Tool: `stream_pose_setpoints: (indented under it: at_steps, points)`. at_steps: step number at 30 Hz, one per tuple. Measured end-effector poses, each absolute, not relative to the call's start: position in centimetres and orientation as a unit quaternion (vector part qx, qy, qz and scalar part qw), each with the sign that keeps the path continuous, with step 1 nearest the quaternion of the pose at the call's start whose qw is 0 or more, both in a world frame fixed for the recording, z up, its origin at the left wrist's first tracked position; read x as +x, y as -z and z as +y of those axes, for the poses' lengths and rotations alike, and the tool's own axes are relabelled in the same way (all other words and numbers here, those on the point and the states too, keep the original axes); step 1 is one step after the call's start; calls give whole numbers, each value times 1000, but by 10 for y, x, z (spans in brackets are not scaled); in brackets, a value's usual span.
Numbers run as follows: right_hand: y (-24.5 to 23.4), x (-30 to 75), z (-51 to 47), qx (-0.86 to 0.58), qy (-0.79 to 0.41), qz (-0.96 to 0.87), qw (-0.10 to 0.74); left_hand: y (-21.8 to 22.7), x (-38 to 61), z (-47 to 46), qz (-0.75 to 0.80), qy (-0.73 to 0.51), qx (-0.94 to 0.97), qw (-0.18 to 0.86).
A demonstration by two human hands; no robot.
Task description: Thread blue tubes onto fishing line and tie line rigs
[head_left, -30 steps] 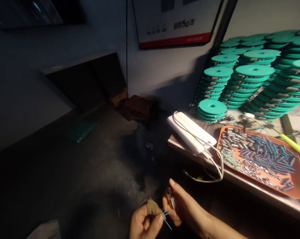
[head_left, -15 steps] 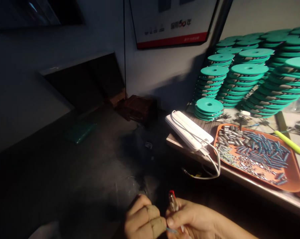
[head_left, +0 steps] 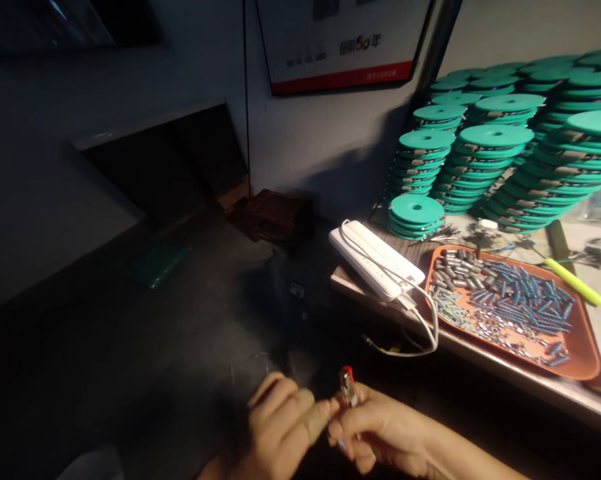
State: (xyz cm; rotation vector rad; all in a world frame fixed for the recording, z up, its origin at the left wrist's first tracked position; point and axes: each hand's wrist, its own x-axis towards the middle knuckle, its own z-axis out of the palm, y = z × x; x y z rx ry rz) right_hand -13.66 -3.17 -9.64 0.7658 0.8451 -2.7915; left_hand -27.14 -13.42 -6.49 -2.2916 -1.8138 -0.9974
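At the bottom of the head view, my right hand (head_left: 385,423) is closed around a lighter (head_left: 347,385) with a metal top and a red tip. A small bluish piece (head_left: 342,445) shows at its fingertips, too blurred to name. My left hand (head_left: 283,423) is curled beside it, with pale bands around some fingers. Its thumb side meets the right fingertips, and whatever it pinches is hidden. Both hands are in the air, left of and below the table edge.
On the table at right, an orange tray (head_left: 588,357) holds metal cylinders, blue-grey springs and small shiny parts. A white power bank (head_left: 375,257) with a cable lies at the corner. Behind stand stacks of green spools (head_left: 495,137). A yellow-green tool (head_left: 575,281) rests beside the tray.
Both hands have risen slightly, and the lighter with them. My right fingers have shifted around the bluish piece, which shows less now. The view has moved a little.
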Motion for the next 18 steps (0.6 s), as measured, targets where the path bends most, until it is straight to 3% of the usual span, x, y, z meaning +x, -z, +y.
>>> stream_pose_setpoints:
  at_steps: [4,8,18]
  points:
    - [94,-141,-33,286,918,270,-45,86,-261,-143,-744,397,-518,-144]
    - [94,-143,-37,302,900,295,-107,103,-237,-144,-759,480,-365,-246]
    - [94,-144,-40,304,903,284,-105,94,-225,-130,-735,562,-283,-254]
